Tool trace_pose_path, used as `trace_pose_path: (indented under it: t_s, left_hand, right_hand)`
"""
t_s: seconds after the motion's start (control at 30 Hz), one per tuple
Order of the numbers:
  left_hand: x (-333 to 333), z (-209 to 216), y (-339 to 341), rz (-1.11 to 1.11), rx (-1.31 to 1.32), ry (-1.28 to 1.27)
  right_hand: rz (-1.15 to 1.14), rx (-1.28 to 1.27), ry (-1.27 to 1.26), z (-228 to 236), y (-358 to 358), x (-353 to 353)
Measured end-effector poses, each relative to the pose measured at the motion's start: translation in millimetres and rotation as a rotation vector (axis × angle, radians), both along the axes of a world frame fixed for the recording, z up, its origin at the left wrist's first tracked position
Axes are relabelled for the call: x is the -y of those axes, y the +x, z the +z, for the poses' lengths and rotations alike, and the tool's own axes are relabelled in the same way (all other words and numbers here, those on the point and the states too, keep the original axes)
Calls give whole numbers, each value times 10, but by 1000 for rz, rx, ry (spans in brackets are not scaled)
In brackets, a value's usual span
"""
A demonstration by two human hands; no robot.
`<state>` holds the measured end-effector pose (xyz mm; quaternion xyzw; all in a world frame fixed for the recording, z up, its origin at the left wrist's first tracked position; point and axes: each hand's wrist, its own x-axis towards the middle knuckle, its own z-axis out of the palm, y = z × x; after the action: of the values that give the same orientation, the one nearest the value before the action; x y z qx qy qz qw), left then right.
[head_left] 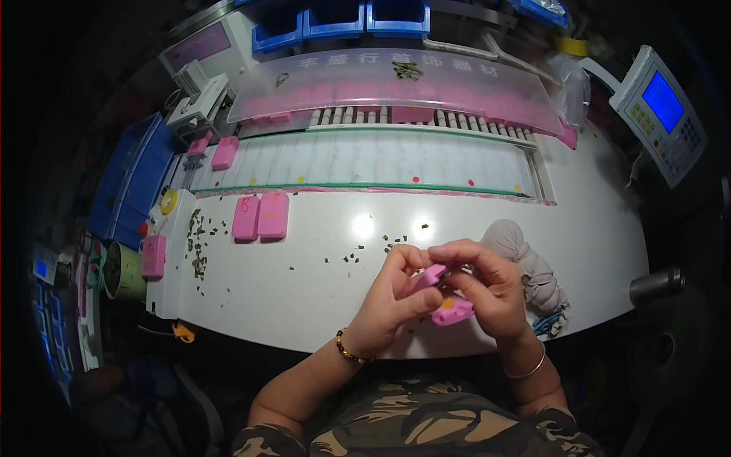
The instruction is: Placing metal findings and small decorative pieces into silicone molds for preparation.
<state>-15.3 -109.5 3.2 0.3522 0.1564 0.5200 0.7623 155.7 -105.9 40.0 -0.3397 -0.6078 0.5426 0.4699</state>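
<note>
At the left of the frame, a pink block (154, 255) is seen near a green bucket (122, 273). Farther right, dark green bits (199, 263) are strewn over the white surface (312, 228), beside two pink blocks (272, 215) that are stood side by side and look closed. More bits are scattered toward the middle.

Right of centre in the lower half, a held pink block (453, 311) is shown, apparently parted; work on it is judged to be midway, since it has not been set down whole. By the left hand (392, 293) it is pinched, the grip pressed together between thumb and fingers. The right hand (491, 286) is curled over it, fingertips close; whether anything is pinched there cannot be told. Beyond, a grey cloth bundle (525, 263) is left lying.
</note>
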Motion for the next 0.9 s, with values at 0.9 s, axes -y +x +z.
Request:
trace_pose_path:
  t_s: [0.9]
  left_hand:
    - [-229, 17, -87, 382, -330, -108]
  right_hand:
    - [-112, 452, 574, 21, -235, 72]
